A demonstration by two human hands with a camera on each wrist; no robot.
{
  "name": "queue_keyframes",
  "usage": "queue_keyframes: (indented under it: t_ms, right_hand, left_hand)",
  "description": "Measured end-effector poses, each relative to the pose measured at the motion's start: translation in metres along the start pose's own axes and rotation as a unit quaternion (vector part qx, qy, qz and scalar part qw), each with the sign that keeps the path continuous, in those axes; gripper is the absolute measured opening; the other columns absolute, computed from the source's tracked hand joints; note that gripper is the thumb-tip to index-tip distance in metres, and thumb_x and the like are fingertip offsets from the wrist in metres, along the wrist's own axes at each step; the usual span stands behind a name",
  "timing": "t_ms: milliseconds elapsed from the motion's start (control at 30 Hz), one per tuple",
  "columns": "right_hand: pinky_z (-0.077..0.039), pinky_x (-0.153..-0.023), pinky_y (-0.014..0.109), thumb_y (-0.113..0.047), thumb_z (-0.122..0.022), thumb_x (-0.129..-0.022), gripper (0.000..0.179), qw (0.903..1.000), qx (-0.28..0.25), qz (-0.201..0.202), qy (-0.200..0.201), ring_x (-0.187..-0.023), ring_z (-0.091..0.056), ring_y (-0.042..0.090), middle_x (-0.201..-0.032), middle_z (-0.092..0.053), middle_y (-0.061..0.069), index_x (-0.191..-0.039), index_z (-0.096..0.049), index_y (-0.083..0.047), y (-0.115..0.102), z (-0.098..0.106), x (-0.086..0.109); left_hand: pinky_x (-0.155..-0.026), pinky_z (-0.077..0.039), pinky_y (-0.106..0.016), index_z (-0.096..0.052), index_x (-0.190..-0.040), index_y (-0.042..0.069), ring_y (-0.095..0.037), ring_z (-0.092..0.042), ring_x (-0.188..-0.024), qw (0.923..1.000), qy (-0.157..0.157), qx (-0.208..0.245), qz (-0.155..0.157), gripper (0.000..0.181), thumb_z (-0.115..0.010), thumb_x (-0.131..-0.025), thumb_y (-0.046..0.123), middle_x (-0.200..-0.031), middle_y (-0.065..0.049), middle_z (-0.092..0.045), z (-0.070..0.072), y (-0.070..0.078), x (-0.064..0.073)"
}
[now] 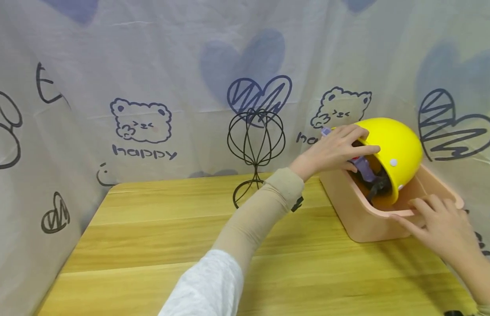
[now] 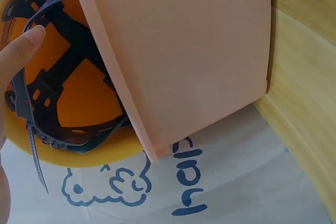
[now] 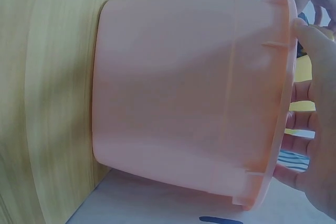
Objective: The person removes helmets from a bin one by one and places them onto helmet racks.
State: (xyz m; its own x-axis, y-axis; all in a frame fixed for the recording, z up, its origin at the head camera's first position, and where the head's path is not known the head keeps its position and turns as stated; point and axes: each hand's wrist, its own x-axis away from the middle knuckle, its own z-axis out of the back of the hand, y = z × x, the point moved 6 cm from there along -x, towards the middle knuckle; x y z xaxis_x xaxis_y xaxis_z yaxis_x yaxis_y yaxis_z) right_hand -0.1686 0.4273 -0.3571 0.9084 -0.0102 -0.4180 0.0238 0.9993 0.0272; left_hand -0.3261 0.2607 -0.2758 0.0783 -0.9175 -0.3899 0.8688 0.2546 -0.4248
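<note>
In the head view a yellow hard hat (image 1: pixel 398 142) sits tilted in the mouth of a pink plastic bin (image 1: pixel 371 229), its open underside turned to the left. My left hand (image 1: pixel 337 147) grips its near brim, fingers over the shell. The left wrist view shows the thumb reaching inside, by the dark harness straps (image 2: pixel 68 43) and orange interior of the hat. With my right hand (image 1: pixel 446 226) I hold the bin's front rim. In the right wrist view its thumb (image 3: pixel 310 35) lies outside the rim and several fingers curl inside.
A black wire stand (image 1: pixel 256 164) with a balloon-shaped top stands at the table's back, left of the bin. Behind the wooden table (image 1: pixel 158 228) hangs a pale printed curtain (image 1: pixel 181 66). A small black object (image 1: pixel 297 204) shows beside the left sleeve.
</note>
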Motion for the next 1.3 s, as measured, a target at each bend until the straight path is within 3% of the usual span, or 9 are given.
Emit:
queue_keyframes:
  t_ms: [200, 567, 800, 1100, 1300]
  right_hand:
    - [-0.039, -0.078, 0.067, -0.060, -0.066, -0.083, 0.060, 1.0000, 0.005, 0.001, 0.001, -0.096, -0.047, 0.042, -0.103, -0.053, 0.022, -0.102, -0.061, -0.003, 0.001, 0.001, 0.001]
    - [-0.035, -0.084, 0.070, -0.060, -0.064, -0.084, 0.062, 1.0000, -0.004, 0.006, -0.003, -0.096, -0.046, 0.045, -0.102, -0.053, 0.023, -0.102, -0.059, -0.001, 0.002, 0.002, 0.002]
    - [-0.025, -0.095, 0.070, -0.059, -0.065, -0.084, 0.060, 0.9997, -0.015, 0.016, 0.008, -0.092, -0.048, 0.044, -0.098, -0.054, 0.025, -0.097, -0.060, -0.001, 0.000, 0.005, -0.002]
    - [-0.025, -0.094, 0.069, -0.060, -0.068, -0.080, 0.059, 0.9991, -0.009, 0.034, 0.025, -0.083, -0.048, 0.046, -0.091, -0.053, 0.022, -0.090, -0.058, -0.002, -0.003, 0.007, -0.004]
    - [-0.033, -0.085, 0.068, -0.059, -0.070, -0.078, 0.056, 0.9987, -0.001, 0.042, 0.030, -0.079, -0.050, 0.044, -0.086, -0.054, 0.020, -0.085, -0.058, -0.005, -0.003, 0.006, -0.004]
  left_hand:
    - [-0.119, -0.025, -0.036, -0.047, -0.141, 0.034, -0.023, -0.038, -0.136, 0.9996, 0.025, 0.008, -0.009, 0.061, -0.066, -0.086, 0.052, -0.143, -0.007, -0.044, 0.008, -0.002, 0.005]
    - [-0.115, -0.029, -0.037, -0.047, -0.141, 0.036, -0.024, -0.040, -0.133, 0.9984, 0.044, -0.032, -0.018, 0.057, -0.054, -0.089, 0.060, -0.142, -0.008, -0.044, 0.021, -0.004, 0.013]
    - [-0.114, -0.031, -0.038, -0.048, -0.140, 0.037, -0.024, -0.041, -0.133, 0.9971, 0.060, -0.045, -0.013, 0.056, -0.050, -0.090, 0.062, -0.141, -0.007, -0.046, 0.034, -0.010, 0.017]
    - [-0.114, -0.031, -0.038, -0.051, -0.136, 0.036, -0.023, -0.044, -0.130, 0.9935, 0.104, -0.046, -0.002, 0.047, -0.051, -0.093, 0.057, -0.136, -0.007, -0.049, 0.050, -0.018, 0.026]
    - [-0.115, -0.031, -0.038, -0.054, -0.133, 0.035, -0.024, -0.046, -0.127, 0.9898, 0.133, -0.051, -0.006, 0.042, -0.045, -0.097, 0.055, -0.133, -0.007, -0.051, 0.059, -0.019, 0.032]
